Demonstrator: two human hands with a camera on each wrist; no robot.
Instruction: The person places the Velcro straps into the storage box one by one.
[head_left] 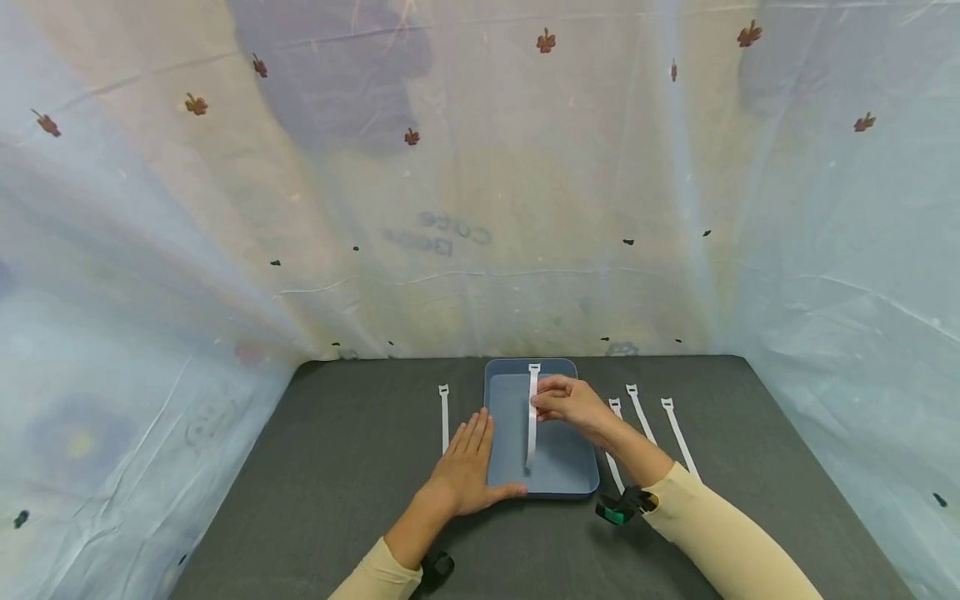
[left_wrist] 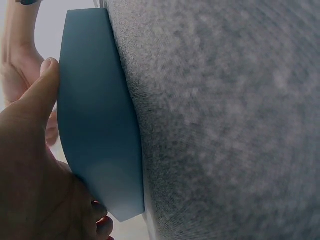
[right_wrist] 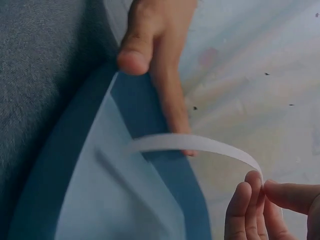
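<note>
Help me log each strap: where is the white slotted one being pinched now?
In the head view, just right of centre, the white slotted strap is pinched by the right hand over the blue tray, right of the left hand.

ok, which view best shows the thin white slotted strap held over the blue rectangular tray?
Head: the thin white strap, held by the right grip, shows from slotted end to tip. Right wrist gets its curve closer, but I can't make out the slotted end. Left wrist: no strap visible.
</note>
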